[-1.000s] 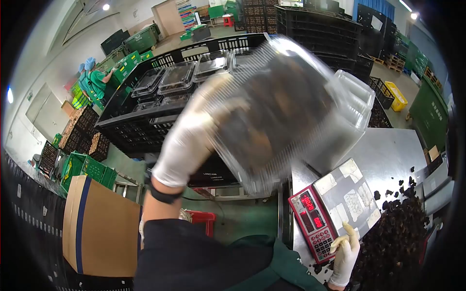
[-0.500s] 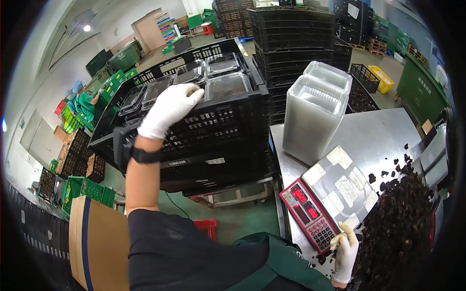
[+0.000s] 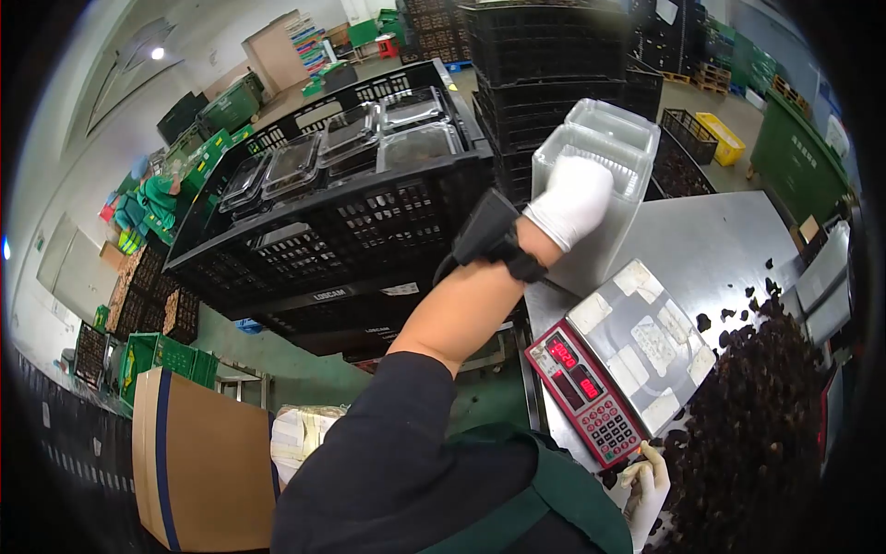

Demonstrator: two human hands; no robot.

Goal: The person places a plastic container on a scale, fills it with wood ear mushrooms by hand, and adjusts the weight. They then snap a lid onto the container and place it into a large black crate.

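Note:
My left hand (image 3: 574, 198), in a white glove, is at the near side of a tall stack of clear plastic containers (image 3: 614, 125). Its fingers point away from me and are hidden, so their grip cannot be made out. Below the stack lies a scale with a red keypad (image 3: 598, 427), red digits lit and a bare metal plate (image 3: 646, 342). My right hand (image 3: 649, 489), also gloved, is beside the keypad's lower corner, fingers loosely bent and apart, with nothing seen in them. Dark, crinkled pieces resembling wood ear mushroom (image 3: 757, 434) are heaped to its right.
A black crate (image 3: 397, 217) at left holds lidded clear boxes (image 3: 420, 146). More black crates (image 3: 549, 55) are stacked behind the containers. The steel table (image 3: 720, 231) carries scattered dark pieces. A cardboard box (image 3: 208, 462) stands low at left. Farther off, people in green (image 3: 157, 198) work.
My left hand has swung right, from the rim of the black crate to the container stack. My right hand has dropped slightly, staying near the scale's corner.

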